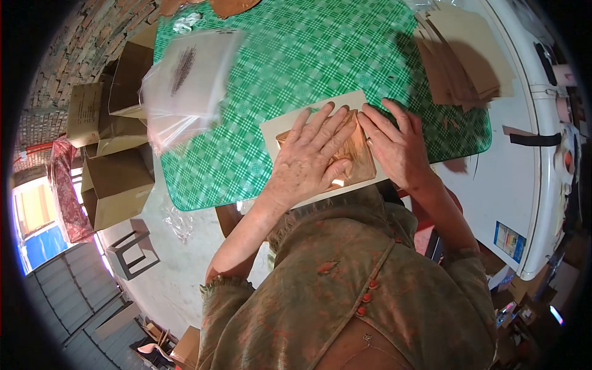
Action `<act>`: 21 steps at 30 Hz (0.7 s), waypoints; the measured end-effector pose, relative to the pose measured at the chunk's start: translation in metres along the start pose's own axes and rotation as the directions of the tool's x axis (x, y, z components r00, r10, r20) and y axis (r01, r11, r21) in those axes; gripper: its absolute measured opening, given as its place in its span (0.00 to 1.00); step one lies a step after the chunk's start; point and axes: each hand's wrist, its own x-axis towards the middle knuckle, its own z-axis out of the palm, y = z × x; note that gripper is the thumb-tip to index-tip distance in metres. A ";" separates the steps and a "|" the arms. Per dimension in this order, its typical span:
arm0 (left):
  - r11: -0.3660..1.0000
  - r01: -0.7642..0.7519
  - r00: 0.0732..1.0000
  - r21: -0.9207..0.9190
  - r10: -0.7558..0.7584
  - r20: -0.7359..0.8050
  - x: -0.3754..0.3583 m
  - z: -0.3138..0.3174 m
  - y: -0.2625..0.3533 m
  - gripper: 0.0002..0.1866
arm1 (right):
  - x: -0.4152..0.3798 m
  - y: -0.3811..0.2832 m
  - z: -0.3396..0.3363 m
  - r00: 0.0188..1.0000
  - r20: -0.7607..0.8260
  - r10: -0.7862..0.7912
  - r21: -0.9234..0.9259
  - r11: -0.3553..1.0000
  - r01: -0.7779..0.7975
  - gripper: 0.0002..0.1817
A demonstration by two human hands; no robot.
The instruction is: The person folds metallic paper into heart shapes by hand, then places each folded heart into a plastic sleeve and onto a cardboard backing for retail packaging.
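Observation:
A glossy copper-brown flat piece [359,161] lies on a pale rectangular board [271,132] at the near edge of the green checked tablecloth [296,55]. My left hand [314,148] rests palm down across the brown piece, fingers spread and thumb stretched to the right, so it covers much of the surface. At the right edge of the piece, my right hand [398,142] is laid with its fingers extended; the fingertips touch near its upper right corner. Both hands are open.
Clear plastic bags [191,74] are piled on the table's left side. A stack of brown cardboard sheets [462,55] sits at the right, partly over a white surface [515,160]. Open cardboard boxes [120,185] stand left of the table. Brown material [234,6] shows at the far edge.

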 end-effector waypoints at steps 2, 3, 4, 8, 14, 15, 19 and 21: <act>1.000 0.003 1.000 -0.005 -0.003 0.006 0.000 -0.001 0.000 0.36 | 0.000 0.002 0.000 1.000 0.010 -0.013 -0.003 1.000 0.013 0.28; 1.000 0.005 1.000 -0.008 -0.005 0.008 0.001 -0.001 0.001 0.36 | -0.001 0.003 0.000 1.000 0.016 -0.018 0.006 1.000 0.018 0.28; 1.000 0.006 1.000 -0.009 -0.006 0.005 0.001 -0.001 0.001 0.36 | -0.001 0.004 -0.001 1.000 0.021 -0.023 0.017 1.000 0.022 0.28; 1.000 0.005 1.000 -0.020 -0.005 -0.006 0.000 0.001 -0.001 0.36 | 0.000 0.007 -0.007 0.997 0.056 -0.053 0.059 0.997 0.050 0.28; 1.000 -0.001 1.000 -0.004 0.001 0.012 0.000 0.000 -0.002 0.36 | 0.004 0.011 -0.016 0.990 0.106 -0.093 0.145 0.986 0.077 0.28; 1.000 0.001 1.000 -0.007 -0.001 0.014 0.000 -0.001 -0.002 0.36 | 0.003 0.012 -0.017 0.989 0.107 -0.104 0.158 0.984 0.086 0.28; 0.998 0.012 1.000 -0.067 -0.013 -0.013 -0.001 0.000 -0.003 0.36 | 0.000 0.013 -0.018 0.983 0.118 -0.142 0.206 0.972 0.116 0.26; 0.997 0.007 1.000 -0.071 -0.008 -0.020 -0.002 0.001 -0.004 0.37 | 0.000 0.014 -0.019 0.980 0.123 -0.155 0.226 0.966 0.124 0.25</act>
